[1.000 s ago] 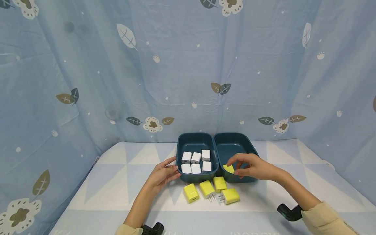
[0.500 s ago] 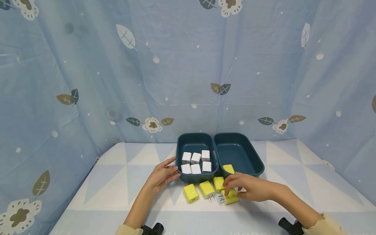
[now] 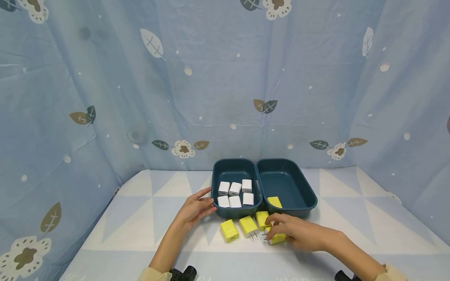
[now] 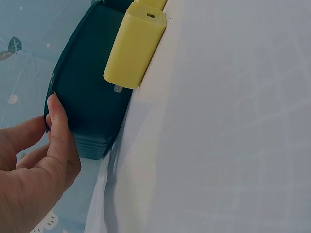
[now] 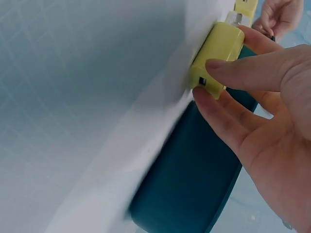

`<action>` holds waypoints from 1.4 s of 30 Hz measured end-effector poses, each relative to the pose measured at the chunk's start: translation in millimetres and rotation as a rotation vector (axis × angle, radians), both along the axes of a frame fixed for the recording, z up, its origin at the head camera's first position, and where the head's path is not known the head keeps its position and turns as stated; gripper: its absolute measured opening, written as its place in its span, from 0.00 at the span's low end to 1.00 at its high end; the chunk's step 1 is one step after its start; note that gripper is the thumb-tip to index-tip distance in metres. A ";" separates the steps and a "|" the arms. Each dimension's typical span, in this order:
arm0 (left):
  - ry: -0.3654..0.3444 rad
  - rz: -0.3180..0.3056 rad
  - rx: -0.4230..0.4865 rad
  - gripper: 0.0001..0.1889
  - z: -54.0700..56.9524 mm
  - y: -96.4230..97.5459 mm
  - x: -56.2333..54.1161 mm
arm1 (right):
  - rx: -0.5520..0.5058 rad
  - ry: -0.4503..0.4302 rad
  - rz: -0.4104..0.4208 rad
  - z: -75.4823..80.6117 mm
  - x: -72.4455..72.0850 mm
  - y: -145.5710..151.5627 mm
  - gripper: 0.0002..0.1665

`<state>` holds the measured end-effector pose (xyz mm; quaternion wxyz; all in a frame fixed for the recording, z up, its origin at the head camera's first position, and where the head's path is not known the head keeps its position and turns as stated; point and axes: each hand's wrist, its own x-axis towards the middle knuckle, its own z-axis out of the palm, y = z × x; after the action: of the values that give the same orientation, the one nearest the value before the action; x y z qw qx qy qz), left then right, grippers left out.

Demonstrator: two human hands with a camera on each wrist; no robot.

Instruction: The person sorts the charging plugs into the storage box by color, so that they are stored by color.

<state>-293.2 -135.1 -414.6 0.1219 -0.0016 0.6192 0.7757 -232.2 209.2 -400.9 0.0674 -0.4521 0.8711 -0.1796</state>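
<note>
Here, in the lower head view right of centre, the right hand (image 3: 299, 233) pinches a yellow charger (image 5: 221, 47) below the right-hand bin (image 3: 283, 182); left of centre, the left hand (image 3: 193, 210) touches the left-hand bin (image 3: 236, 213) with loosely extended fingers.

I had glossy yellow, boxy plug adapters (image 3: 229, 231) and white, cube-shaped adapters (image 3: 235, 189). My two rounded rectangular trays (image 3: 284, 183) were a plain dark teal. White and pale-blue triangles patterned my worktop (image 3: 133, 222). The light-blue fabric backdrop (image 3: 211, 78) bore white, brown-centred flowers (image 3: 183, 149) and brown, dark-green and white leaves (image 3: 152, 42). My sleeves (image 3: 154, 274) were cream.
</note>
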 end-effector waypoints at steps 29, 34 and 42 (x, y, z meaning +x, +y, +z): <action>0.009 -0.012 0.012 0.30 -0.4 0.6 0.5 | -0.048 -0.100 -0.045 15.0 16.4 13.8 0.38; 0.009 -0.013 0.009 0.29 -1.0 0.3 0.8 | -0.077 -0.090 -0.049 21.5 18.1 17.9 0.39; 0.011 -0.010 0.013 0.29 -1.1 0.2 0.8 | -0.127 -0.043 -0.037 33.6 15.7 25.6 0.40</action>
<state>-292.4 -135.0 -415.7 0.1224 0.0068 0.6146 0.7792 -216.6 234.8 -367.3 0.0540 -0.4355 0.8644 -0.2455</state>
